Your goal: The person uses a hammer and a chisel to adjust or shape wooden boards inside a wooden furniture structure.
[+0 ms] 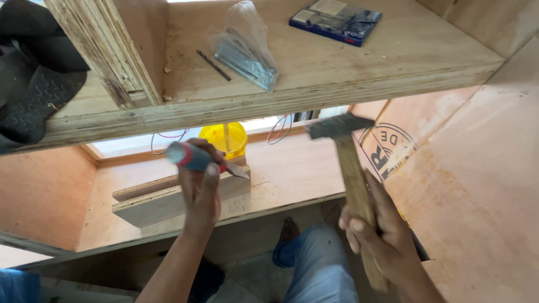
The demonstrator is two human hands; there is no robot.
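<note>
- The plywood cabinet [471,185] frames everything: an upper shelf [337,73] runs across the top of the view, a lower shelf [292,174] sits beneath it, and a side panel rises on the right
- The step in hand looks like chiselling a wooden block [163,205] that lies on the lower shelf; to do it well, I judge the blade should stay seated flat on the wood, the handle lined up under the hammer's path, and the blows kept short, since the upper shelf hangs close above
- The hammer [351,174] is the biggest tool: a pale, worn wooden handle with a dark metal head, raised just under the upper shelf's front edge, well apart from the chisel
- The right hand [376,230] is clenched round the lower part of that handle
- The left hand [200,185] is wrapped tight round the chisel [196,159], thumb towards the blade
- The chisel has a blue and red grip and a short flat steel blade; it slants down to the right, its tip touching the top edge of the block
- A yellow hard hat [224,137] sits behind the block, near the window opening
- On the upper shelf lie a clear plastic bag of metal parts [247,50], a blue case [337,19] and a thin drill bit [213,65]
</note>
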